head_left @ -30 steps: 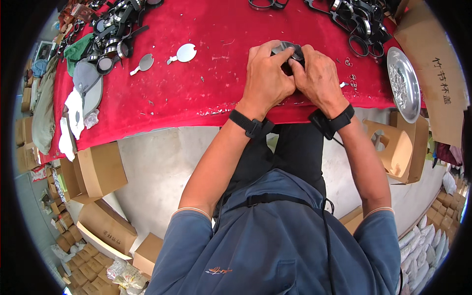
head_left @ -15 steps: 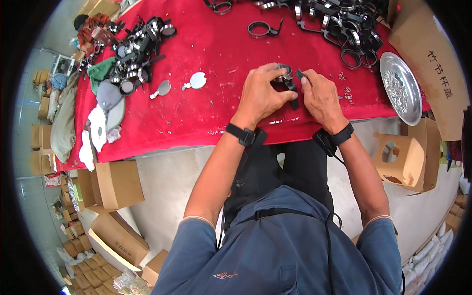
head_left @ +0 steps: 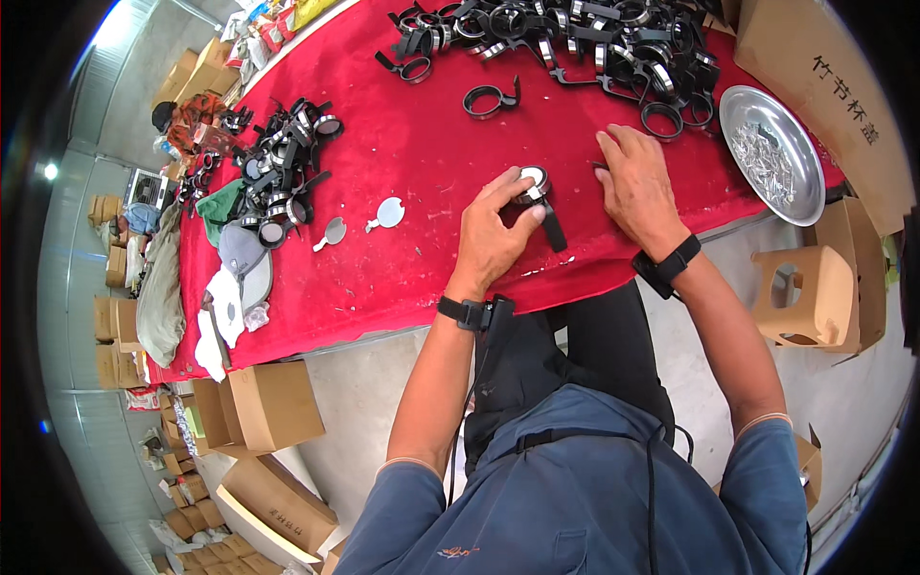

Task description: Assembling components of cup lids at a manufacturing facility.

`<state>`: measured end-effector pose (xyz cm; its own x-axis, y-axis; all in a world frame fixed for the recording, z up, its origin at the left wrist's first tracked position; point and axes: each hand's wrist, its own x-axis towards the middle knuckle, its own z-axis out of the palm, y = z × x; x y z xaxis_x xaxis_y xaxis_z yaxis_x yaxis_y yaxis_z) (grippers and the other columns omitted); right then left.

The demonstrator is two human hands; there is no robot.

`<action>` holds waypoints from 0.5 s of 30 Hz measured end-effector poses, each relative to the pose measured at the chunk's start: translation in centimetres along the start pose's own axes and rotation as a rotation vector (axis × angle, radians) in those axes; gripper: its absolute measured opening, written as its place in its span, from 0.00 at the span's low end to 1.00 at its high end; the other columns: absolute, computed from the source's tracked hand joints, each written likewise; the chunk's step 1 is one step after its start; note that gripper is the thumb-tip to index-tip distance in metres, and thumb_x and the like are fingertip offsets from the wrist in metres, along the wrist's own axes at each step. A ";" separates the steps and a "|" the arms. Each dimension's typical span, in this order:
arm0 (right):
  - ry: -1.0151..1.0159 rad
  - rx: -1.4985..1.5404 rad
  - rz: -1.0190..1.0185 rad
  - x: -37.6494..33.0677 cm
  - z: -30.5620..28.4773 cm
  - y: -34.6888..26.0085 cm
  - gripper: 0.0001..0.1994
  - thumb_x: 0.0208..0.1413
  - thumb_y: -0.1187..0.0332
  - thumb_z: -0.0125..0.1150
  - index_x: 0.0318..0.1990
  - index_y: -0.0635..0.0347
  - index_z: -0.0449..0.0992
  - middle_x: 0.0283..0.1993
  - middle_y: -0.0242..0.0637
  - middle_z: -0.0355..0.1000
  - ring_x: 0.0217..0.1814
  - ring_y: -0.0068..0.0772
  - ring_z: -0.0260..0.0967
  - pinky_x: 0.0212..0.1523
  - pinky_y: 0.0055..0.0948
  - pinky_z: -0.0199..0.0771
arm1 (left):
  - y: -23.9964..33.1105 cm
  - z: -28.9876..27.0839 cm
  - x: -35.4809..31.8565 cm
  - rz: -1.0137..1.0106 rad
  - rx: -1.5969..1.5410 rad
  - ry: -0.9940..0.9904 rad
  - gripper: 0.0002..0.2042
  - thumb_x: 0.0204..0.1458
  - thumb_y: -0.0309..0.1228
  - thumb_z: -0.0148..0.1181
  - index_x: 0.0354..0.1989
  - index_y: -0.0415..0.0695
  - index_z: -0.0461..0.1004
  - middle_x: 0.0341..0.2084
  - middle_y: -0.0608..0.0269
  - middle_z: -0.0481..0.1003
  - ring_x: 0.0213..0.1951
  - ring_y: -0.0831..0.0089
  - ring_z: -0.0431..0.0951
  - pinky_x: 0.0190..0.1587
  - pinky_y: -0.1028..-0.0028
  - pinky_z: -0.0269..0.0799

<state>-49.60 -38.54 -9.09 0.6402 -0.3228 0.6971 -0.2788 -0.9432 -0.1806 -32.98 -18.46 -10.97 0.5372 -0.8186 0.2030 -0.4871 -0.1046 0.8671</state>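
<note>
My left hand is closed round a black lid with a strap handle and a shiny silver-white round top. The strap points toward the table's front edge. To its right, my right hand is over the red cloth with its fingers stretched out and apart. A small dark piece shows beside the right thumb; whether it touches the thumb I cannot tell. Farther up the cloth lies a black ring with a strap. Two loose round discs, one white and one grey, lie to the left.
Black rings and straps are heaped at the far right, with another pile of black lids at the left. A metal tray of small silver pins sits by a cardboard box. A grey cap lies at the left edge.
My right hand has moved away from the lid and opened its fingers. My left hand has lowered the lid toward the cloth, its round top now facing up. The whole view has shifted.
</note>
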 end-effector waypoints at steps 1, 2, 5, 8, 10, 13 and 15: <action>0.097 0.126 0.072 0.4 -0.3 -1.1 0.08 0.64 0.71 0.67 0.47 0.64 0.85 0.37 0.47 0.82 0.48 0.54 0.81 0.58 0.47 0.79 | 0.0 -0.1 0.2 0.001 0.004 0.019 0.26 0.56 0.29 0.76 0.66 0.41 0.84 0.73 0.40 0.75 0.71 0.53 0.79 0.73 0.61 0.74; 0.094 0.127 0.076 0.1 -0.2 -2.0 0.08 0.64 0.71 0.67 0.47 0.64 0.85 0.37 0.47 0.82 0.48 0.54 0.81 0.58 0.47 0.79 | 0.0 -0.1 0.4 0.002 0.008 0.037 0.24 0.57 0.28 0.74 0.65 0.40 0.85 0.72 0.40 0.76 0.70 0.54 0.80 0.73 0.62 0.75; -0.263 0.613 0.500 -0.6 0.7 -3.5 0.10 0.68 0.68 0.68 0.48 0.66 0.85 0.38 0.44 0.83 0.42 0.45 0.83 0.47 0.41 0.83 | 0.2 0.2 1.1 -0.071 -0.021 0.047 0.22 0.57 0.27 0.74 0.62 0.40 0.87 0.69 0.41 0.80 0.69 0.54 0.81 0.72 0.61 0.76; -0.505 1.065 0.993 -0.9 2.6 -4.3 0.15 0.74 0.59 0.66 0.45 0.65 0.84 0.30 0.31 0.78 0.29 0.21 0.75 0.29 0.30 0.76 | 0.5 0.4 1.3 -0.111 -0.002 0.061 0.21 0.56 0.26 0.74 0.59 0.40 0.88 0.68 0.41 0.80 0.68 0.54 0.82 0.71 0.62 0.76; -0.525 1.072 0.999 -0.8 3.2 -4.5 0.14 0.74 0.60 0.66 0.44 0.64 0.84 0.29 0.31 0.78 0.27 0.22 0.73 0.27 0.30 0.74 | 0.6 0.5 1.3 -0.129 0.004 0.069 0.21 0.56 0.26 0.74 0.59 0.41 0.89 0.68 0.41 0.80 0.68 0.54 0.82 0.71 0.62 0.77; -0.557 1.050 1.005 -0.6 3.6 -4.6 0.14 0.74 0.60 0.66 0.44 0.63 0.84 0.28 0.31 0.77 0.26 0.22 0.71 0.26 0.30 0.70 | 0.7 0.7 1.2 -0.148 0.012 0.086 0.20 0.55 0.26 0.74 0.59 0.41 0.89 0.68 0.41 0.80 0.68 0.54 0.82 0.71 0.62 0.77; -0.570 1.021 1.003 -0.3 3.7 -4.6 0.14 0.73 0.60 0.66 0.44 0.64 0.84 0.28 0.31 0.76 0.26 0.22 0.71 0.25 0.30 0.69 | 0.7 0.8 1.1 -0.148 0.014 0.097 0.20 0.56 0.26 0.74 0.59 0.41 0.89 0.68 0.41 0.80 0.68 0.54 0.82 0.71 0.63 0.77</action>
<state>-45.88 -34.37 -11.05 0.7409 -0.5989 -0.3039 -0.3078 0.0995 -0.9463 -33.25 -19.89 -10.49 0.6671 -0.7357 0.1173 -0.4071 -0.2281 0.8844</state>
